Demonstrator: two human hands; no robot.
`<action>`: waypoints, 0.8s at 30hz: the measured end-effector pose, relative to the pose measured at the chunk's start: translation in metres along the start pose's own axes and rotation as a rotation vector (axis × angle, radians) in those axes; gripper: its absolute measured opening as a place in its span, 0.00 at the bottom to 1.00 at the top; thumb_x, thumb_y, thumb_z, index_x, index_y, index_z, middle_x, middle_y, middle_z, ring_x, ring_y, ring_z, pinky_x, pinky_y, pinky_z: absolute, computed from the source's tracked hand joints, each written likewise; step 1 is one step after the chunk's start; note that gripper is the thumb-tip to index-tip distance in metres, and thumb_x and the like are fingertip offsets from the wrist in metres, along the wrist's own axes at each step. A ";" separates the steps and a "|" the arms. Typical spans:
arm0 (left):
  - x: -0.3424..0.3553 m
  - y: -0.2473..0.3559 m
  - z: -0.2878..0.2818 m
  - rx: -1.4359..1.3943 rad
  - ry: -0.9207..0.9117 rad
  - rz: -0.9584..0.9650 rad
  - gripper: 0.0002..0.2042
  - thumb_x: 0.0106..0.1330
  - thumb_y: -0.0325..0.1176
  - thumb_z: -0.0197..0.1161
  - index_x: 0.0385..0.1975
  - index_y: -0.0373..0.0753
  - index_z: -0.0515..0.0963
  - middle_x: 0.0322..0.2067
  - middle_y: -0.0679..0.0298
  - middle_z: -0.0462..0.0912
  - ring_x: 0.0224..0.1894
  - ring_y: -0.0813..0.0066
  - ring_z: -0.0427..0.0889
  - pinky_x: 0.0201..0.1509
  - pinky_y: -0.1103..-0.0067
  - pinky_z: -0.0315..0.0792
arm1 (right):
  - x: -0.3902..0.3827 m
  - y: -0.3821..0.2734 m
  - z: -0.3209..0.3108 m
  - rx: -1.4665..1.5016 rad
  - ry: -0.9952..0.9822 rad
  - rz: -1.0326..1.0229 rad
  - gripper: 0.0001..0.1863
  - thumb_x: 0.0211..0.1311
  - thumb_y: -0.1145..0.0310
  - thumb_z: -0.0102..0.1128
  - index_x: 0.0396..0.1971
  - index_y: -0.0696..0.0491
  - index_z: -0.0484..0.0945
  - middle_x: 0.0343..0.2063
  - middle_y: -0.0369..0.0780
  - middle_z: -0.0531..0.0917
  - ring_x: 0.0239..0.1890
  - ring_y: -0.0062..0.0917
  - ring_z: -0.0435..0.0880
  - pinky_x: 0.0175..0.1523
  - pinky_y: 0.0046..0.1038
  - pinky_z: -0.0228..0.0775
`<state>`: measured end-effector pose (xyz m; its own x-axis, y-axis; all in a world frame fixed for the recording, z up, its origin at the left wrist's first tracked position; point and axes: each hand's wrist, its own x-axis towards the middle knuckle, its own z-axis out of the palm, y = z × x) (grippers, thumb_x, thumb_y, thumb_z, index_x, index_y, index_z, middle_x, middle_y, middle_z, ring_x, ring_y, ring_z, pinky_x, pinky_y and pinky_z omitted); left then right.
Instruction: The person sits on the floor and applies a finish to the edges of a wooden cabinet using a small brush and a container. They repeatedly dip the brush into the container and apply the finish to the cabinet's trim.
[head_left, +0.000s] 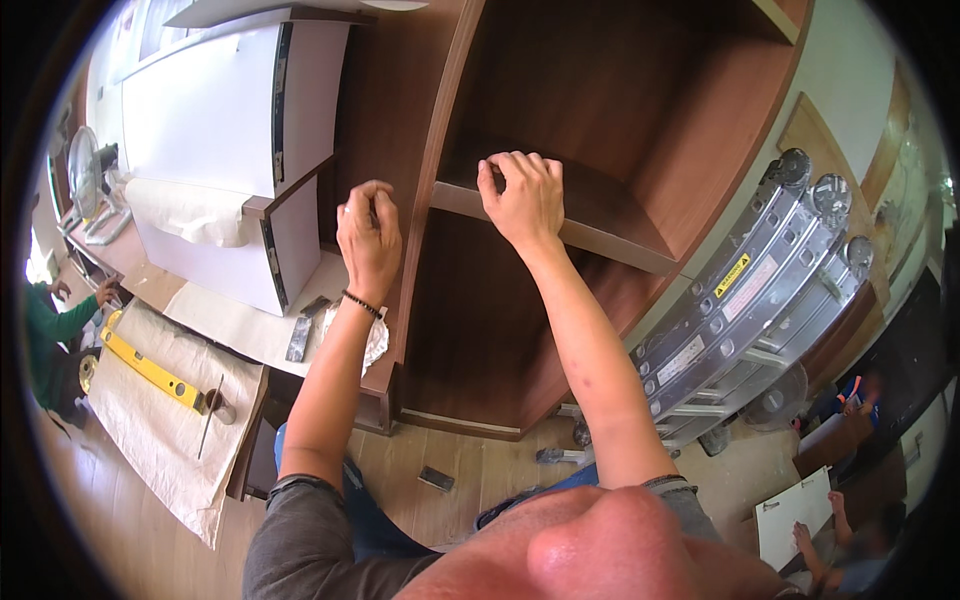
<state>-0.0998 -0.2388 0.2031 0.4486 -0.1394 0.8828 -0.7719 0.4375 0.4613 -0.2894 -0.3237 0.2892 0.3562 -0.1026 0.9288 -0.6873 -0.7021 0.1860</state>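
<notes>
My left hand (369, 232), fingers curled, is raised in front of the dark wooden panel (390, 100) left of the open cabinet (665, 180). Anything in its fingers is hidden. My right hand (524, 200) is over the front edge of the middle shelf (625, 240), with bent fingers and hidden fingertips; I cannot tell what they hold or whether they touch the shelf. A white box unit (195, 100) with a draped cloth (180, 210) stands at left, above small dark pieces (297, 340) and crumpled white material (370, 350).
An aluminium ladder (740, 300) leans at right. At lower left a yellow level (150, 365) lies on a cloth-covered board (170, 440). A fan (85, 170) is behind. A person in green (50, 320) is at left; others (850, 540) are at lower right. A dark piece (437, 478) lies on the floor.
</notes>
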 end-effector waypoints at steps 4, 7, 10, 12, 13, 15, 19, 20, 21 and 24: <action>-0.031 -0.009 -0.006 -0.043 -0.161 -0.028 0.02 0.73 0.28 0.57 0.38 0.40 0.76 0.30 0.56 0.84 0.29 0.51 0.80 0.41 0.63 0.70 | 0.008 -0.007 -0.006 0.062 -0.082 0.021 0.26 0.64 0.40 0.64 0.39 0.51 0.86 0.36 0.36 0.88 0.42 0.32 0.82 0.55 0.37 0.63; -0.061 -0.023 -0.020 -0.011 -0.307 0.035 0.02 0.73 0.29 0.56 0.38 0.40 0.76 0.31 0.56 0.85 0.32 0.50 0.82 0.41 0.60 0.71 | 0.010 -0.027 -0.005 0.076 -0.107 0.013 0.31 0.58 0.35 0.67 0.41 0.52 0.85 0.39 0.36 0.88 0.45 0.31 0.82 0.55 0.36 0.63; -0.087 -0.040 -0.034 0.022 -0.431 -0.042 0.03 0.73 0.30 0.56 0.38 0.40 0.76 0.30 0.55 0.85 0.33 0.49 0.83 0.41 0.59 0.72 | 0.016 -0.039 0.006 -0.005 -0.270 0.034 0.39 0.49 0.31 0.72 0.43 0.55 0.84 0.43 0.40 0.85 0.48 0.34 0.80 0.56 0.39 0.63; -0.094 -0.040 -0.042 0.009 -0.471 -0.183 0.03 0.73 0.30 0.57 0.38 0.40 0.76 0.29 0.54 0.86 0.33 0.49 0.84 0.41 0.59 0.74 | 0.017 -0.041 0.011 0.000 -0.311 0.069 0.40 0.47 0.32 0.74 0.44 0.55 0.84 0.44 0.40 0.85 0.49 0.35 0.80 0.56 0.39 0.63; -0.096 -0.040 -0.044 0.000 -0.492 -0.255 0.03 0.73 0.31 0.58 0.38 0.40 0.76 0.29 0.54 0.86 0.33 0.48 0.84 0.41 0.59 0.75 | 0.019 -0.041 0.011 0.018 -0.309 0.078 0.40 0.46 0.32 0.74 0.44 0.55 0.84 0.44 0.40 0.84 0.50 0.35 0.80 0.56 0.39 0.63; -0.097 -0.050 -0.046 -0.055 -0.433 -0.222 0.06 0.73 0.31 0.59 0.42 0.35 0.78 0.30 0.51 0.86 0.31 0.50 0.85 0.35 0.62 0.75 | 0.023 -0.040 0.010 0.046 -0.303 0.082 0.40 0.45 0.34 0.76 0.44 0.56 0.84 0.45 0.40 0.84 0.51 0.35 0.79 0.57 0.39 0.62; -0.098 -0.069 -0.052 -0.084 -0.403 -0.260 0.08 0.75 0.34 0.59 0.41 0.35 0.78 0.27 0.51 0.85 0.29 0.52 0.85 0.35 0.63 0.75 | 0.033 -0.033 -0.002 0.091 -0.193 0.057 0.31 0.51 0.41 0.76 0.42 0.53 0.84 0.42 0.37 0.84 0.50 0.32 0.80 0.58 0.37 0.60; -0.099 -0.071 -0.055 -0.090 -0.419 -0.307 0.08 0.75 0.35 0.59 0.41 0.36 0.78 0.26 0.52 0.85 0.28 0.51 0.85 0.35 0.63 0.75 | 0.037 -0.030 -0.007 0.124 -0.146 0.074 0.27 0.53 0.43 0.76 0.42 0.51 0.84 0.41 0.35 0.85 0.49 0.31 0.80 0.58 0.37 0.60; -0.099 -0.072 -0.057 -0.096 -0.435 -0.354 0.08 0.75 0.35 0.59 0.40 0.37 0.78 0.25 0.53 0.84 0.28 0.51 0.84 0.35 0.62 0.76 | 0.042 -0.028 -0.011 0.157 -0.099 0.092 0.24 0.55 0.45 0.75 0.41 0.50 0.85 0.40 0.34 0.85 0.48 0.30 0.81 0.58 0.37 0.61; -0.099 -0.079 -0.065 -0.099 -0.454 -0.388 0.10 0.75 0.36 0.59 0.39 0.35 0.80 0.23 0.53 0.83 0.27 0.54 0.84 0.34 0.64 0.75 | 0.047 -0.025 -0.020 0.228 -0.033 0.076 0.16 0.60 0.53 0.73 0.39 0.49 0.85 0.38 0.32 0.86 0.45 0.28 0.82 0.56 0.35 0.61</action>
<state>-0.0537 -0.2015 0.0731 0.4348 -0.6608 0.6118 -0.5353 0.3566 0.7657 -0.2682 -0.2965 0.3345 0.3321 -0.1810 0.9257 -0.5534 -0.8321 0.0358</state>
